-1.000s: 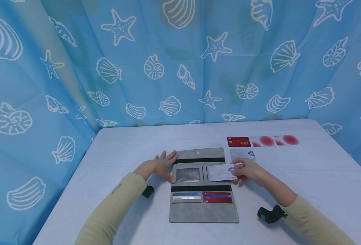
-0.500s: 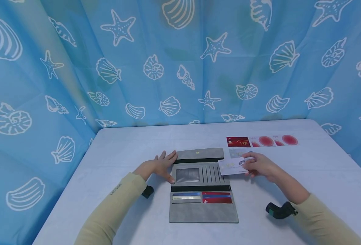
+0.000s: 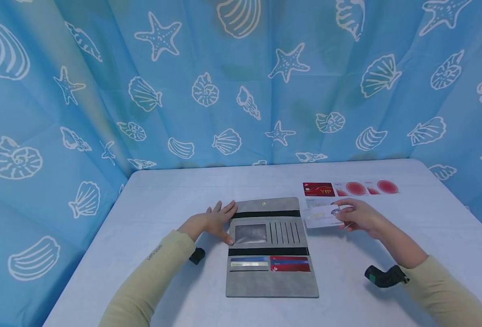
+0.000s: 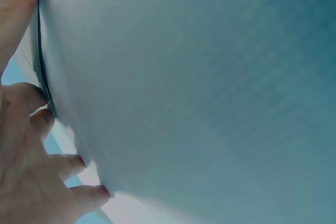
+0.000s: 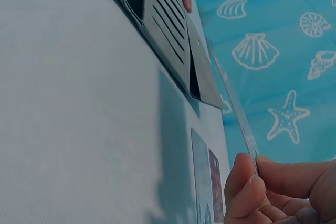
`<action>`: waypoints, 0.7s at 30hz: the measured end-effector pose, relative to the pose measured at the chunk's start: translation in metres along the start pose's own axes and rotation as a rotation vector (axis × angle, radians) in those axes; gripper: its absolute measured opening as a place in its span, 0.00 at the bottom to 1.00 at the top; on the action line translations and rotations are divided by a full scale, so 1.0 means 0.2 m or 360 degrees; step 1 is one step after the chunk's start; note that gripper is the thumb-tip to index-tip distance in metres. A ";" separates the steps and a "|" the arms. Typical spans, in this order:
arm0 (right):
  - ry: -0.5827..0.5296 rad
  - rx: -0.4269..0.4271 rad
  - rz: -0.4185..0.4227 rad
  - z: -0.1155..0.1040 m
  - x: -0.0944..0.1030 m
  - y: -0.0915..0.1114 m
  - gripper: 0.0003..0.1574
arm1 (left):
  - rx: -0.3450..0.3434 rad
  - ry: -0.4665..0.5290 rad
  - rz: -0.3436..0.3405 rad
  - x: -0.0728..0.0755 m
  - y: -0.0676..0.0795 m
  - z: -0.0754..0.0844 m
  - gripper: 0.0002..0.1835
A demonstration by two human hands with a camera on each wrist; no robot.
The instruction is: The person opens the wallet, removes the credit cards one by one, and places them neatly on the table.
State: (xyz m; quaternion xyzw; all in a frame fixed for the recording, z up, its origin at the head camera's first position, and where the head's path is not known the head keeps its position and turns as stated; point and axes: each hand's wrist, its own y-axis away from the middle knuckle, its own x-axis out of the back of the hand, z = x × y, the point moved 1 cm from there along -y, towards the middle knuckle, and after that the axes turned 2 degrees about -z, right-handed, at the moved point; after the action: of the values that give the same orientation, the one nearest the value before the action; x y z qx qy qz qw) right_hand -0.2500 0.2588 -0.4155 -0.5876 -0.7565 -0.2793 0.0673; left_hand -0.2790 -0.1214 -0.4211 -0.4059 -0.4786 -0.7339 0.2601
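A grey wallet (image 3: 272, 284) lies unfolded on the table, its lower panel holding several cards (image 3: 290, 264) in its slots. The slots (image 3: 284, 233) of its middle panel show no card, beside a clear window (image 3: 251, 234). My left hand (image 3: 214, 223) rests with spread fingers on the wallet's left edge; the left wrist view shows its fingertips against the cloth and edge. Between thumb and fingers my right hand (image 3: 357, 215) pinches a white card (image 3: 320, 216) by its right end, right of the wallet. In the right wrist view the card (image 5: 237, 109) appears edge-on, raised off the table.
Partly behind the held card lies a silver card (image 3: 315, 202). Farther back, a red VIP card (image 3: 319, 189) and two white cards with red circles (image 3: 356, 188) form a row. A blue shell-print curtain (image 3: 233, 81) hangs behind the white table (image 3: 175, 190).
My right hand has carried the white card from above the wallet's middle slots to the right, off the wallet, uncovering those slots. My left hand has stayed in place.
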 end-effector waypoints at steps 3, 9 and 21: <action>0.0006 -0.0009 0.0001 0.00 0.03 0.00 0.41 | -0.0007 0.0004 0.0002 0.00 0.00 0.00 0.59; 0.0025 -0.0024 0.0013 0.01 0.09 -0.01 0.41 | -0.0014 0.0011 0.0002 0.00 0.00 0.00 0.59; 0.0022 -0.0080 0.0122 0.05 0.23 -0.02 0.44 | -0.0017 0.0029 0.0006 0.00 0.00 -0.01 0.59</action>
State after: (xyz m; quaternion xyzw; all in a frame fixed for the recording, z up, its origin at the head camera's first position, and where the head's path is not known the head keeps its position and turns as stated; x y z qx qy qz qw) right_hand -0.2651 0.3021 -0.4057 -0.6155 -0.7257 -0.2996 0.0685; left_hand -0.2793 -0.1224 -0.4220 -0.4016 -0.4714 -0.7396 0.2636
